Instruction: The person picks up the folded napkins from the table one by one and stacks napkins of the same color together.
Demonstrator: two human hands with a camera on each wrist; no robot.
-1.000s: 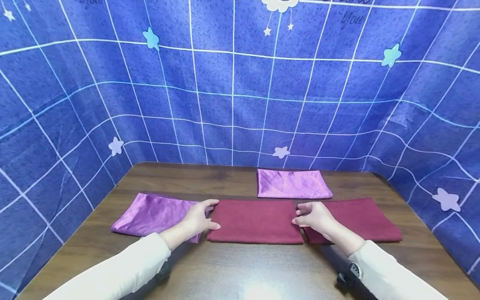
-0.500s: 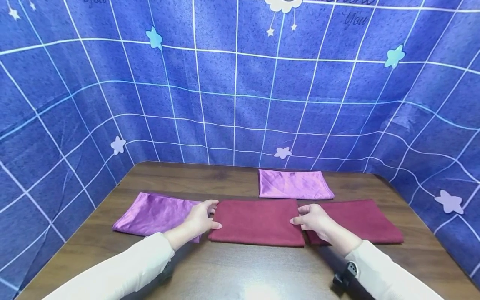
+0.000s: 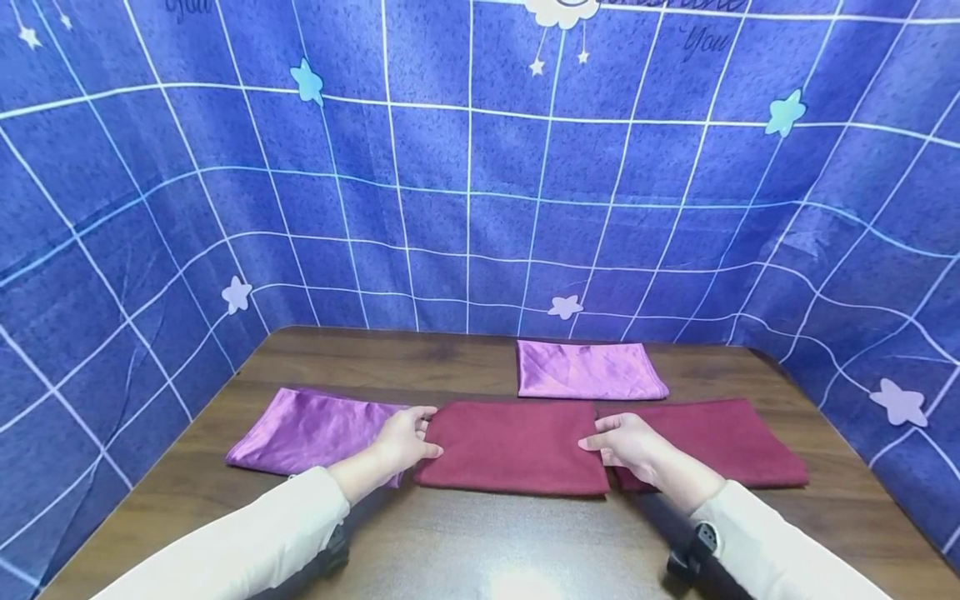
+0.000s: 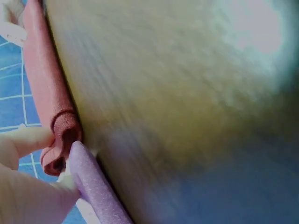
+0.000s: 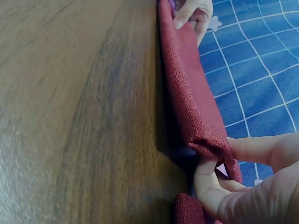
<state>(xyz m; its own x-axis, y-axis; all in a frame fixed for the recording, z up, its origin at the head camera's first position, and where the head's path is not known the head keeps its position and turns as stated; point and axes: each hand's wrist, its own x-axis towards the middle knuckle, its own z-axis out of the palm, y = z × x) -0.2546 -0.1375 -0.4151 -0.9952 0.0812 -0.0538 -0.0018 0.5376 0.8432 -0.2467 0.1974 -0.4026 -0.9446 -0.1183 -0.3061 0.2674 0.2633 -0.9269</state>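
Left hand point(image 3: 402, 440) and right hand point(image 3: 632, 447) have fingers pinched on the red cloth point(image 3: 513, 450) by its ends, between a purple cloth point(image 3: 318, 429) and second red cloth point(image 3: 723, 442), and the backdrop point(image 3: 465, 192) literally says "You".

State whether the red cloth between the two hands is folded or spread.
Folded: in the left wrist view, the red cloth shows doubled-over layers at its end.

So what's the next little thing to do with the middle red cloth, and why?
Perhaps lift the middle red cloth straight up: the left grip and right grip pinch its opposite ends, while a purple cloth and another red cloth lie close on either side.
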